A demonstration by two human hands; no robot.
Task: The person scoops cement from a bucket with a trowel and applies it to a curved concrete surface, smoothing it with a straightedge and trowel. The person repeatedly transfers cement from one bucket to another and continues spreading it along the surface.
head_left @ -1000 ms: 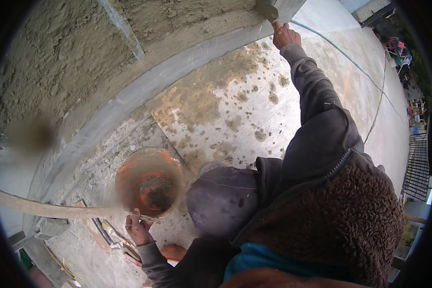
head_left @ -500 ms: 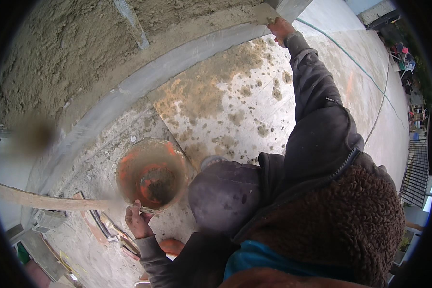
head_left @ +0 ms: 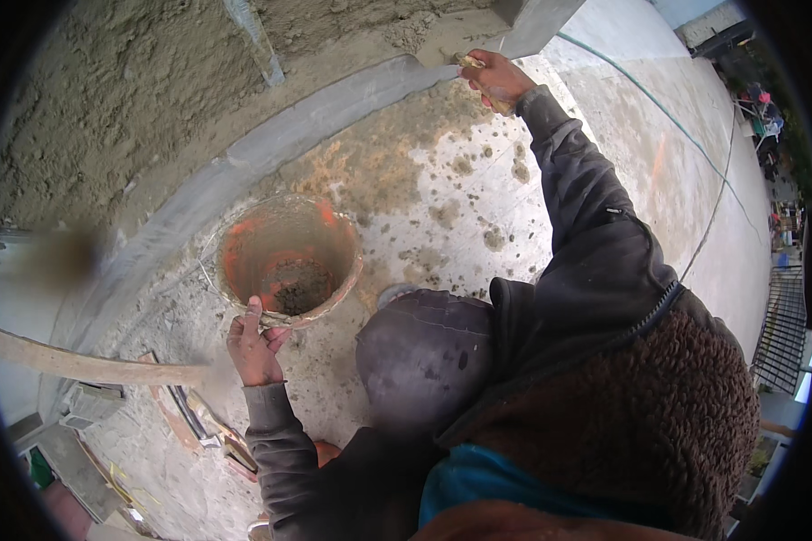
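Note:
My left hand (head_left: 256,346) pinches the near rim of a mortar-smeared bucket (head_left: 336,236), thumb over the edge. Orange patches show through the grey coating inside, and some wet mortar (head_left: 299,287) lies at its bottom. At the far end of my reach, my right hand (head_left: 498,79) is closed around the pale handle of a plastering trowel. Its grey blade (head_left: 435,76) lies against the lower edge of the wall and is partly hidden by my fingers. Fresh rough mortar (head_left: 108,117) covers the wall above a smooth grey band (head_left: 271,131).
A mortar-spattered board (head_left: 460,180) lies along the wall's foot. Beside the bucket, a wooden strip (head_left: 90,365) and several tools (head_left: 198,419) rest at the left. A green hose (head_left: 641,86) crosses the concrete on the right. My knee (head_left: 424,356) is close to the bucket.
My left hand has moved the bucket farther away and tipped it somewhat. My right hand has come left and slightly nearer with the trowel along the wall's lower edge.

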